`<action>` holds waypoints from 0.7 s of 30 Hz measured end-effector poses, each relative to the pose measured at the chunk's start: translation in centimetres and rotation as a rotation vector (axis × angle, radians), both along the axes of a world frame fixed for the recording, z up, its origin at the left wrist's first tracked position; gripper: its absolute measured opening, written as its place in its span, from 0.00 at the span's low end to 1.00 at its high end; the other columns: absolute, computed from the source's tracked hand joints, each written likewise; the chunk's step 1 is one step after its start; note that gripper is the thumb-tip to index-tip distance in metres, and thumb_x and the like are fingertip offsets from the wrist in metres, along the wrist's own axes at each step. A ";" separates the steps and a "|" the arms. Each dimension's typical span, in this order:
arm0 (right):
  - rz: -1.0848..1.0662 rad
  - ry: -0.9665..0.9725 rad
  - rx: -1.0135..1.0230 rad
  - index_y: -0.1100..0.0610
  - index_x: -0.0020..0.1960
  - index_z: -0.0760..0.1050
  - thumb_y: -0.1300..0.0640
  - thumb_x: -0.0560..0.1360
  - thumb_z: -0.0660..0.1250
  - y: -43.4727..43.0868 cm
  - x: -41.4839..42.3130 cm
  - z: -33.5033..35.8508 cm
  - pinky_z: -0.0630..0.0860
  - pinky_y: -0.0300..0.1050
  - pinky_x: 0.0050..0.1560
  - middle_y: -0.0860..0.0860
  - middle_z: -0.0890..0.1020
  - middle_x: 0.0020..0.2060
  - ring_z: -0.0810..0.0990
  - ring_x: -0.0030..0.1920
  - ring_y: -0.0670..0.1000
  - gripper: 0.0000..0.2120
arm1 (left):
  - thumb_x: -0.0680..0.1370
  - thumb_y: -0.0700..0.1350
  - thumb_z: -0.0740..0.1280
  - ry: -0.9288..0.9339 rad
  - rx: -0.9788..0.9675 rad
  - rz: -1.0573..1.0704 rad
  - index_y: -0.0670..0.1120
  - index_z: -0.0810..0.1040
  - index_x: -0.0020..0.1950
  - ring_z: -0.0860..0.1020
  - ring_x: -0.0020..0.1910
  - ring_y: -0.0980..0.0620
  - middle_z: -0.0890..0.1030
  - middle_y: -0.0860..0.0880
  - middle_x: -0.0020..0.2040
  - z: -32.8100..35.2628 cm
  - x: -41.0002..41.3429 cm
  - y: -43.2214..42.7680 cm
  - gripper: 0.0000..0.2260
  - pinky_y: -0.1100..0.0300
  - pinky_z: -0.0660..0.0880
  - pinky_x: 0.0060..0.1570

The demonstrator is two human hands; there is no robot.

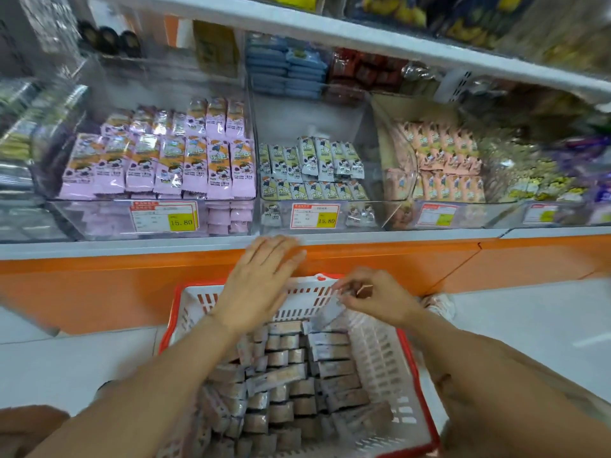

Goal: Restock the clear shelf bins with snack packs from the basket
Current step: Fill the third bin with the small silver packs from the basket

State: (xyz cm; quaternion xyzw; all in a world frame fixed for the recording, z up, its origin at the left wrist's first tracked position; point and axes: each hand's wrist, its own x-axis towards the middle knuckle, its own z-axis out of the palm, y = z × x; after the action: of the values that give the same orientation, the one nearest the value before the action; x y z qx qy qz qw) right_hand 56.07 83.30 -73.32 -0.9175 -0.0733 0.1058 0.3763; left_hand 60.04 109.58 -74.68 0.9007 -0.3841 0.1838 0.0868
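A white basket with a red rim [416, 368] stands on the floor below the shelf, filled with several brownish snack packs [281, 385]. My left hand [261, 279] hovers flat with straight fingers over the basket's far edge, holding nothing. My right hand [373, 297] pinches one snack pack [330, 314] by its end above the basket's far right corner. On the shelf stand clear bins: one with purple packs [158, 166], a half-filled one with yellow-white packs [314, 170], and one with pink packs [446, 160].
An orange shelf front [99, 285] runs behind the basket. Price tags [314, 216] hang on the bin fronts. An upper shelf board [363, 38] overhangs the bins. Blue and red packs [287, 71] sit further back. White floor lies on both sides of the basket.
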 end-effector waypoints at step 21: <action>-0.442 -0.517 0.082 0.53 0.51 0.79 0.53 0.72 0.76 8.5 14.5 11.7 0.71 0.28 0.45 0.51 0.78 0.51 0.75 0.44 0.43 0.10 | 0.70 0.49 0.74 -0.285 0.000 0.338 0.48 0.52 0.79 0.52 0.79 0.40 0.52 0.40 0.80 3.8 4.1 2.9 0.45 0.42 0.42 0.77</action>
State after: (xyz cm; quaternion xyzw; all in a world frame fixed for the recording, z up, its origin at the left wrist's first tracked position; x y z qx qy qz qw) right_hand 70.59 91.79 -61.58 -0.8918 0.0300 -0.2172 0.3956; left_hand 64.12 112.50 -70.90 0.9171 -0.2363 0.3212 -0.0005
